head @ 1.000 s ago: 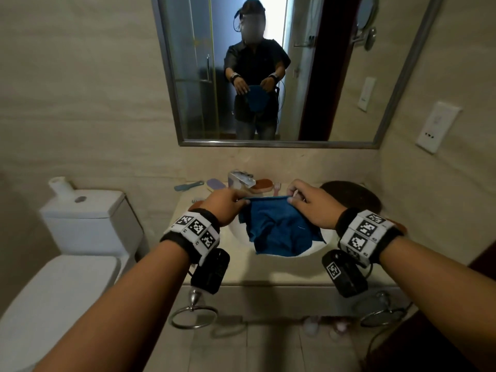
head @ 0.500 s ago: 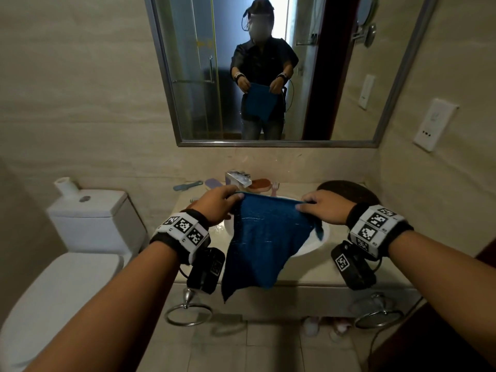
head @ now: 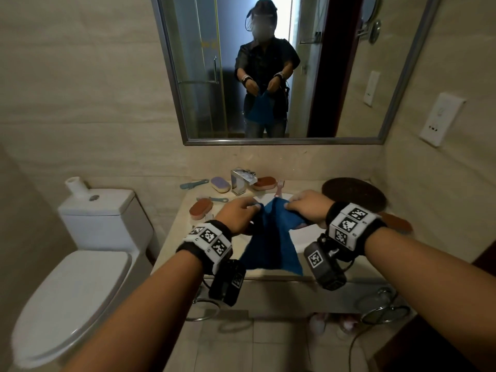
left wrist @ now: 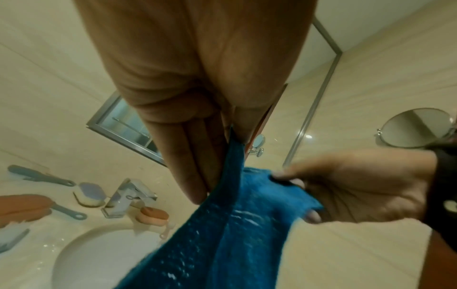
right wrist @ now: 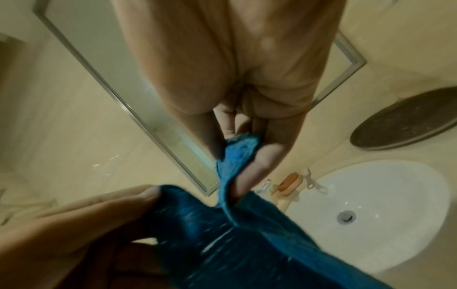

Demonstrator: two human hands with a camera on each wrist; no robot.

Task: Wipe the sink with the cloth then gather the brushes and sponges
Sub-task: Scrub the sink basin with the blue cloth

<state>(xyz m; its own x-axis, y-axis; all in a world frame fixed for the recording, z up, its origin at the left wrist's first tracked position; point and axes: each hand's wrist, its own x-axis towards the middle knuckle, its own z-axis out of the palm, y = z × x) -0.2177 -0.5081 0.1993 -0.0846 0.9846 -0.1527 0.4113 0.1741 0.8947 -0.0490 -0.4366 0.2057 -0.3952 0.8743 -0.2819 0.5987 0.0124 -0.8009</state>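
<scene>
**Cloth folded in half above the sink**

Head view: we have drawn our hands together since half a second ago, when the cloth [head: 271, 237] was stretched wide; it now hangs doubled over the sink [head: 303, 234], so we judge we are folding it into a pad before wiping. Brushes and sponges lie untouched around the faucet [head: 243, 181].

Left wrist view: our left hand [left wrist: 197, 109] pinches one top corner between thumb and straight fingers [left wrist: 190, 172], the cloth draping down over the basin.

Right wrist view: our right hand [right wrist: 237, 97] pinches the other corner, fingers curled around a small fold, directly above the drain [right wrist: 346, 216].
</scene>
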